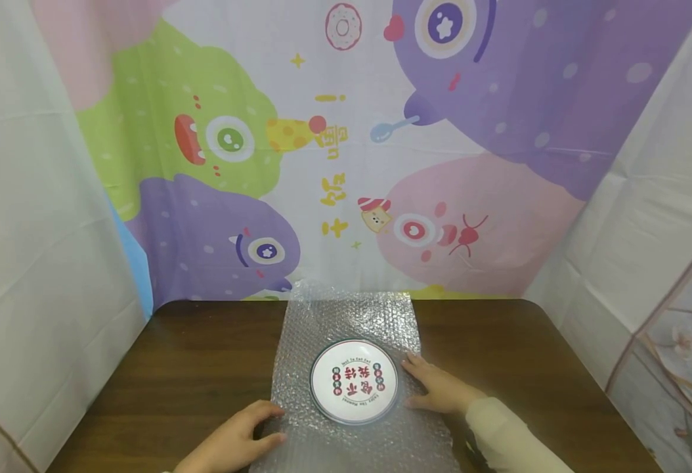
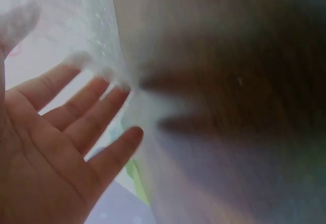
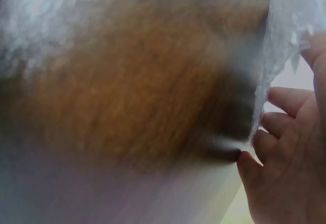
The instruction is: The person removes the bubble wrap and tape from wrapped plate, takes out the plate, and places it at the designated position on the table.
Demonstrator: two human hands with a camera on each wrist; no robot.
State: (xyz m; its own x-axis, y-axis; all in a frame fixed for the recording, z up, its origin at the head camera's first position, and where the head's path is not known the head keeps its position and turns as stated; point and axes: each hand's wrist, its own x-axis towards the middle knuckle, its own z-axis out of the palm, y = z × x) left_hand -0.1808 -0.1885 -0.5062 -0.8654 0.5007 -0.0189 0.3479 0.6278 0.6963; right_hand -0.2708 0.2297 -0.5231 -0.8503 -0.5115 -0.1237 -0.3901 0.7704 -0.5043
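A round white plate with a dark rim and red and green printed characters lies face up on a sheet of bubble wrap. To its left, my left hand touches the left edge of the wrap, thumb and fingers spread apart. The left wrist view shows this hand with its palm visible and fingers loosely extended. On the other side, my right hand rests on the right edge of the wrap, fingertips close to the plate. In the right wrist view, the right hand's fingertips meet the wrap's edge, slightly bent.
Beneath the wrap is a dark brown wooden table. A curtain printed with cartoon monsters hangs along its far edge. Pale panels of cloth flank the table on both sides.
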